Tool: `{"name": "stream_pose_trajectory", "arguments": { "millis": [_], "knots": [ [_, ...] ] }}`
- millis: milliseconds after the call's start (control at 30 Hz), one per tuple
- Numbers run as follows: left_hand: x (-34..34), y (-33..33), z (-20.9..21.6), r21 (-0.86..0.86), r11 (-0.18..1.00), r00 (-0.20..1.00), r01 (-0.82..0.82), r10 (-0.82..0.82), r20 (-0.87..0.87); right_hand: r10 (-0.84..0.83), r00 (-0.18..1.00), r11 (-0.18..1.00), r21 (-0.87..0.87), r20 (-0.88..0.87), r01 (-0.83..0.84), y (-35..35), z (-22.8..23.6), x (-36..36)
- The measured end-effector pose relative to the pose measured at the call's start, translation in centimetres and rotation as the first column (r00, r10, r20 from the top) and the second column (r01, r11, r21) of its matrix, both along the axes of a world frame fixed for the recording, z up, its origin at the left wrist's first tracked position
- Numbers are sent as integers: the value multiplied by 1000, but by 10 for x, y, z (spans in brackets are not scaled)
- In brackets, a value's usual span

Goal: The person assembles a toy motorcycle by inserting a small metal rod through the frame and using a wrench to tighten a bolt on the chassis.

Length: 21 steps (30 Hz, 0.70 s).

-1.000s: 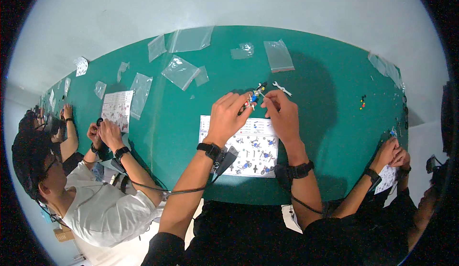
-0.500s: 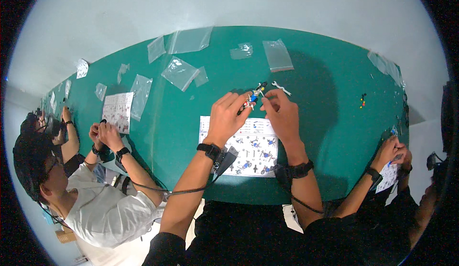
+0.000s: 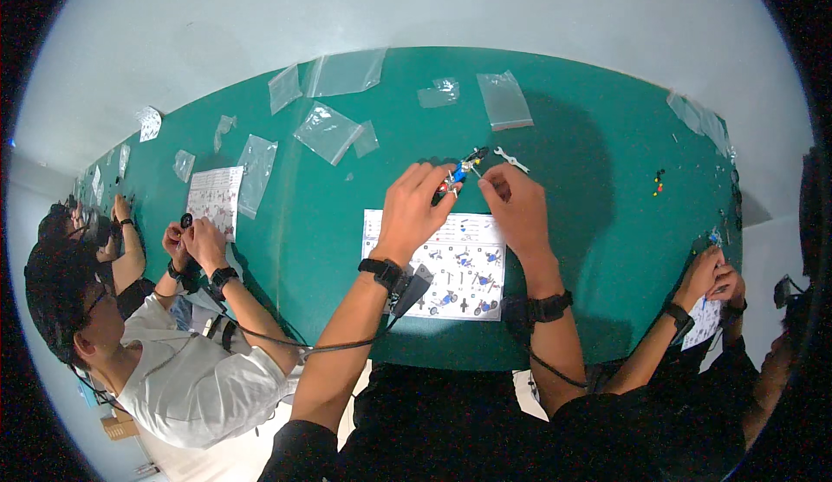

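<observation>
Above the instruction sheet, my left hand is closed round a small toy motorcycle with blue, red, white and black parts. Its black end points away from me, toward the upper right. Close to its right side, my right hand pinches a thin light-coloured rod whose tip reaches toward the model; whether it touches is too small to tell. A white toy wrench lies on the table just beyond my right fingers. Under my wrists is the printed instruction sheet with pictures of blue motorcycles.
Clear plastic bags lie scattered over the far part of the green table. Small yellow, red and black pieces sit to the right. People work on both sides, one in a white shirt at left. Cables run from my wrist straps.
My right hand has drawn slightly right, away from the model, with the thin rod showing more. The left hand and toy motorcycle have barely moved.
</observation>
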State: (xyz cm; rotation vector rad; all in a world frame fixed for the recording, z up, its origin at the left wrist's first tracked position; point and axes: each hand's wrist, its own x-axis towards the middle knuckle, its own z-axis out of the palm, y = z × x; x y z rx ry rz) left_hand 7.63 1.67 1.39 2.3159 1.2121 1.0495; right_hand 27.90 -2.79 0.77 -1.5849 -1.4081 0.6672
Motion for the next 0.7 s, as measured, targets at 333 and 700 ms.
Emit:
{"name": "stream_pose_trajectory", "arguments": {
  "millis": [333, 700],
  "knots": [
    [-1, -1, -3, -19, 1000, 1000, -2, 2, 2, 36, 999, 999, 21, 19, -36, -1, 3, 8],
    [-2, 0, 3, -22, 1000, 999, 19, -19, -39, -24, 910, 999, -46, -413, 5, 0, 3, 7]
  ]
}}
